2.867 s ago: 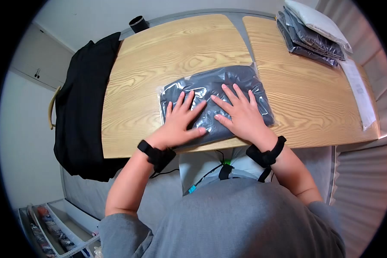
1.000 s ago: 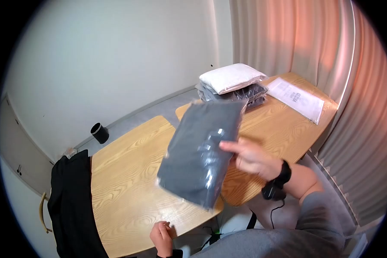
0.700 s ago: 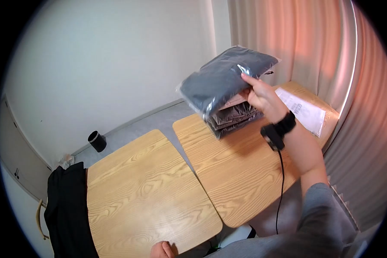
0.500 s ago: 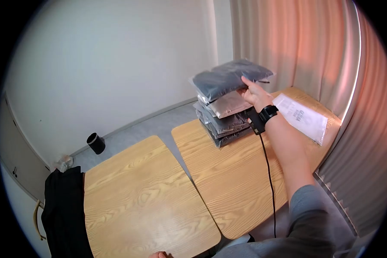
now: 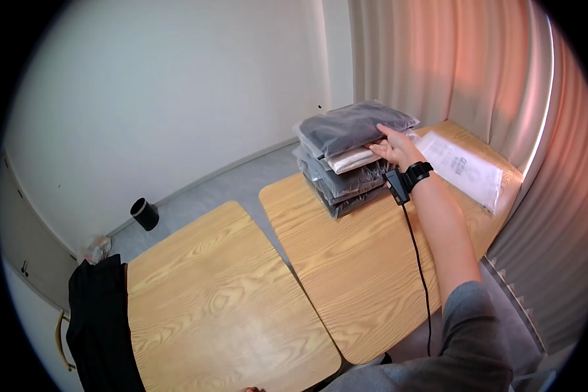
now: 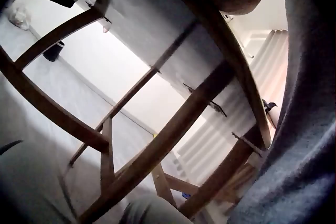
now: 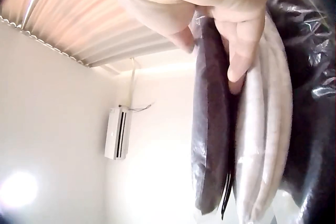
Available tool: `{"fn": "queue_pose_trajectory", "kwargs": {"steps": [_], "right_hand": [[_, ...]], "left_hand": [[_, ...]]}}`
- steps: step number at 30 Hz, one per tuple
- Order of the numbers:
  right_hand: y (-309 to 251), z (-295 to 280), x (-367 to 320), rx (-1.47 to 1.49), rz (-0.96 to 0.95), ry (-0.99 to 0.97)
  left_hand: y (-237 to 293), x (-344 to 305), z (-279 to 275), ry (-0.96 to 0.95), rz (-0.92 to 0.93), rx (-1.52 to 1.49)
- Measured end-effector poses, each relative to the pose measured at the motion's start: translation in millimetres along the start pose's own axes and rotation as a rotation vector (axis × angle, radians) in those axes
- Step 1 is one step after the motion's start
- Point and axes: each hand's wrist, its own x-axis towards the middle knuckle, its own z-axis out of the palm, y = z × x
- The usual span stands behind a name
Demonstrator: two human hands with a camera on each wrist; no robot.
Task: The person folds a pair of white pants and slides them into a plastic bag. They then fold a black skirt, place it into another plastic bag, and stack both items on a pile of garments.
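Note:
My right hand (image 5: 396,145) grips the near edge of a folded dark grey garment in a clear plastic bag (image 5: 349,124), thumb on top and fingers beneath. The garment lies flat over a white bagged bundle (image 5: 356,159), which tops several dark bagged garments (image 5: 346,186). In the right wrist view, fingers (image 7: 241,40) reach between the dark bag (image 7: 210,129) and the white bundle (image 7: 262,129). Only a sliver of my left hand (image 5: 251,389) shows at the bottom edge of the head view; its fingers are hidden.
Two wooden tables (image 5: 222,294) stand side by side with a narrow gap. A flat printed plastic bag (image 5: 464,170) lies right of the stack, by the curtain (image 5: 438,65). Black cloth (image 5: 101,320) drapes over the left edge. A black bin (image 5: 144,214) stands on the floor behind.
Both hands pressed the bagged garment on the table earlier. My right hand has since lifted it, carried it to the far right and lowered it onto the stack. My left hand slid down nearly out of view.

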Motion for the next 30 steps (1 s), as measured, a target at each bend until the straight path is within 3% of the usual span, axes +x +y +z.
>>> {"fn": "queue_pose_trajectory", "kwargs": {"steps": [3,5,7,9,11,13,15,18,20,21,23,25,27,30], "right_hand": [[19.4,-6.8,-19.6,0.076,-0.077,0.002],[51.3,-8.7,-44.5,0.091,-0.182,-0.153],[81.9,1.7,-92.7,0.003,-0.018,-0.229],[121.8,15.0,-140.8,-0.043,0.063,-0.274],[178.1,1.0,-150.4,-0.041,0.164,-0.616],[212.0,9.2,-214.8,-0.132,0.109,-0.369],[232.3,9.8,-268.5,-0.161,0.021,-0.409],[251.2,2.3,-316.6,-0.219,0.002,-0.487],[257.2,-10.2,-327.9,-0.273,-0.075,-0.302],[261.2,-19.2,-328.4,-0.288,-0.050,-0.340],[264.8,-36.6,-323.7,-0.302,-0.185,-0.221],[269.1,-46.0,-322.2,-0.238,-0.203,-0.231],[273.2,-48.1,-324.9,-0.167,-0.230,-0.222],[274.7,-45.5,-327.9,-0.173,-0.280,-0.239]], "left_hand": [[-3.9,-7.9,5.2,-0.004,0.007,0.019],[-6.0,-12.8,8.9,0.027,0.010,0.005],[2.4,-6.8,11.4,-0.054,-0.303,-0.099],[-14.3,-15.3,16.0,-0.100,-0.208,-0.124],[-13.3,-7.2,11.9,-0.062,-0.294,-0.297],[-25.9,-10.4,14.0,-0.142,-0.644,-0.512],[-47.8,-2.4,4.8,-0.134,-0.973,-0.987],[-91.0,9.0,-31.4,0.023,-0.967,-0.773],[-137.3,4.0,-46.0,0.137,-0.877,-0.559],[-163.3,-0.6,-54.4,0.199,-0.818,-0.475],[-199.4,0.9,-88.2,0.141,-0.841,-0.151],[-231.7,-4.4,-108.5,0.069,-0.934,0.064],[-258.2,-18.6,-112.3,0.024,-0.915,0.377],[-267.2,-26.5,-115.6,-0.131,-1.056,0.403]]}}
